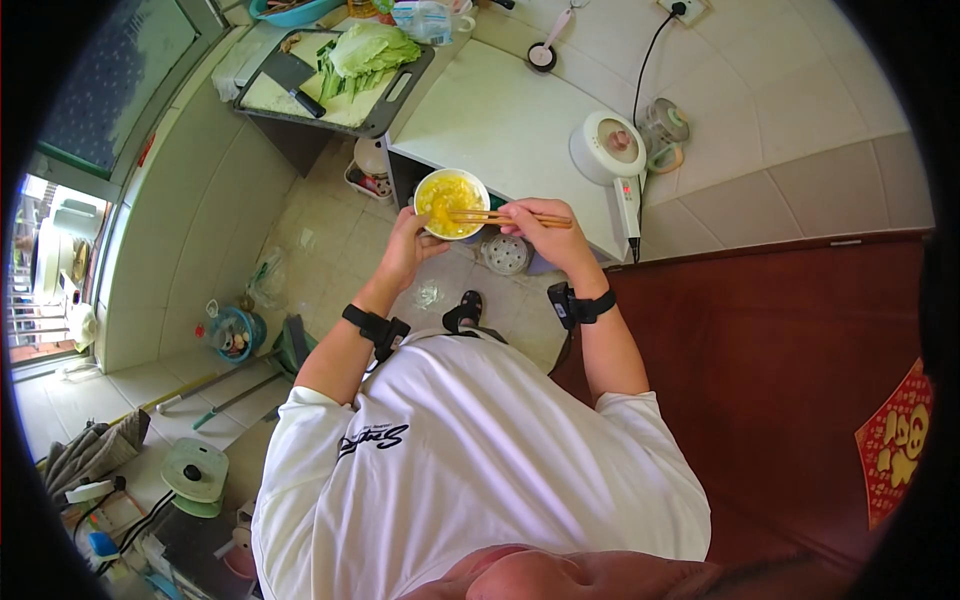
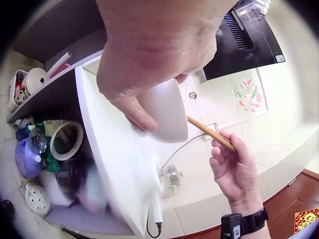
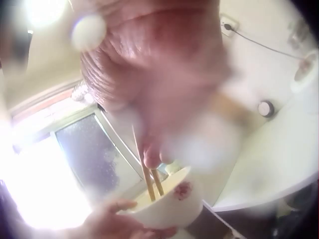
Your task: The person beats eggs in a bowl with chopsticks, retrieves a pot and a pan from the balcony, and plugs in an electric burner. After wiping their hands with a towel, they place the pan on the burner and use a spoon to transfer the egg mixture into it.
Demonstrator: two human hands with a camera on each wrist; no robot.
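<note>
A white bowl [image 1: 452, 203] of yellow beaten egg is held off the edge of the white counter [image 1: 500, 120] by my left hand [image 1: 410, 245], fingers curled under its side. My right hand [image 1: 545, 232] pinches a pair of wooden chopsticks [image 1: 500, 217] whose tips lie in the egg. From the left wrist view the bowl [image 2: 164, 112] shows from below with my left hand [image 2: 149, 55] around it, and the chopsticks [image 2: 209, 133] stick out of my right hand [image 2: 234, 167]. The right wrist view is blurred; the chopsticks [image 3: 149, 181] dip into the bowl [image 3: 167, 206].
A white kettle-like pot [image 1: 608, 147] with a handle sits on the counter by my right hand, its cord running to a wall socket [image 1: 684, 10]. A cutting board [image 1: 335, 75] with a cleaver and cabbage lies further off. Storage clutter sits under the counter [image 2: 45, 144].
</note>
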